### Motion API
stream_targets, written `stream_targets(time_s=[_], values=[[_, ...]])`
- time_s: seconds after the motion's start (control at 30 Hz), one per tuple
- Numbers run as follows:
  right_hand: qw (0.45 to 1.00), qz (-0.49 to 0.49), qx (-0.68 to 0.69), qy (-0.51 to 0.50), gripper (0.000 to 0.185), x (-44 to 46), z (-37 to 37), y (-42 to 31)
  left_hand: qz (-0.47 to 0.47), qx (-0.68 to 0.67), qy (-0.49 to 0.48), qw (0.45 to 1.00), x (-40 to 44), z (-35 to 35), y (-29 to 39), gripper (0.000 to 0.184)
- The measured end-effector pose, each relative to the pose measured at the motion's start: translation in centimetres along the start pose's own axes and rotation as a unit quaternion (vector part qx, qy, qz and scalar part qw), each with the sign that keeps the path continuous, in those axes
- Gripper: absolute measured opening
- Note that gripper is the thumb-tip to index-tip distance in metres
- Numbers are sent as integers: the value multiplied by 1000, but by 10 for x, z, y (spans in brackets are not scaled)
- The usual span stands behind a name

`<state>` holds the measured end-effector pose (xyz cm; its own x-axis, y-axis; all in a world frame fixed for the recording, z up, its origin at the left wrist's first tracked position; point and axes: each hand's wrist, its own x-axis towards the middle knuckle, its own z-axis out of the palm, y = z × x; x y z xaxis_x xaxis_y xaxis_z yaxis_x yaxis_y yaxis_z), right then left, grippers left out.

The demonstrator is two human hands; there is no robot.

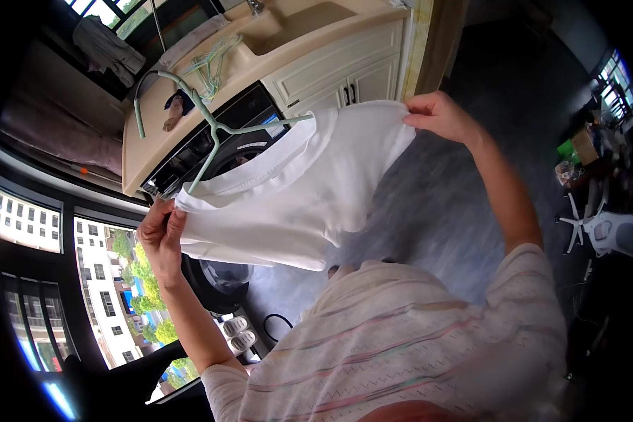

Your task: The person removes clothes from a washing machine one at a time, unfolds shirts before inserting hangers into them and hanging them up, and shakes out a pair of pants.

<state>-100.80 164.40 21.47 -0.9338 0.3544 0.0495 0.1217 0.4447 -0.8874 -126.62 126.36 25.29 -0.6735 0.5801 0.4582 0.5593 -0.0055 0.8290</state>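
Note:
A white T-shirt (288, 190) hangs stretched between my hands on a pale green clothes hanger (214, 126). My left hand (162, 228) pinches the shirt's left shoulder, thumb against the cloth. At the far right, my right hand (439, 116) grips the other shoulder or sleeve end between thumb and fingers. The hanger's arms go into the neck opening, and its long neck and hook rise toward the counter. Inside the shirt, the ends of the hanger are hidden.
Behind the shirt runs a beige counter (260, 56) with a sink (302, 24), more green hangers (214, 67) and a small dark cloth (177, 105). A front-loading washer (246, 151) sits beneath it. White slippers (239, 334) lie lower left; a white chair (608, 228) stands right.

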Motion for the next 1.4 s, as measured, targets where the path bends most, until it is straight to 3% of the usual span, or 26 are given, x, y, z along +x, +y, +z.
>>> stream_targets(time_s=[0.23,0.33,0.43,0.53,0.57,0.67,0.83,1.1,1.17,1.27,1.37,1.4], values=[[999,13,18,-29,23,8,-19,7,-2,14,-14,1000,-3,-4,1,9],[994,-58,93,-21,23,20,-4,-30,-20,13,-36,999,1,2,2,8],[990,-85,0,-114,21,34,18,-63,-8,9,-58,998,7,6,1,9],[992,-73,-6,-98,19,44,32,-66,-16,-17,-53,998,10,4,1,10],[992,-79,58,-77,18,47,37,-64,-24,-16,-52,998,10,3,2,11],[985,-149,85,23,16,55,45,-58,-63,-47,-48,996,11,-2,-4,11],[985,-124,113,37,13,59,44,-71,-94,-136,-78,983,15,-6,-5,23],[986,-166,8,24,15,68,36,-87,-119,-194,-30,973,23,3,-15,16],[971,-229,-5,66,13,72,64,-118,-108,-182,-40,977,28,9,-14,15],[974,-211,52,-57,14,94,100,-143,-85,-160,-82,980,37,22,-13,20],[989,-122,60,-50,21,108,104,-152,-86,-107,-153,979,42,23,-16,33],[988,-124,74,-47,22,109,102,-151,-41,-23,-149,988,41,16,-12,36]])
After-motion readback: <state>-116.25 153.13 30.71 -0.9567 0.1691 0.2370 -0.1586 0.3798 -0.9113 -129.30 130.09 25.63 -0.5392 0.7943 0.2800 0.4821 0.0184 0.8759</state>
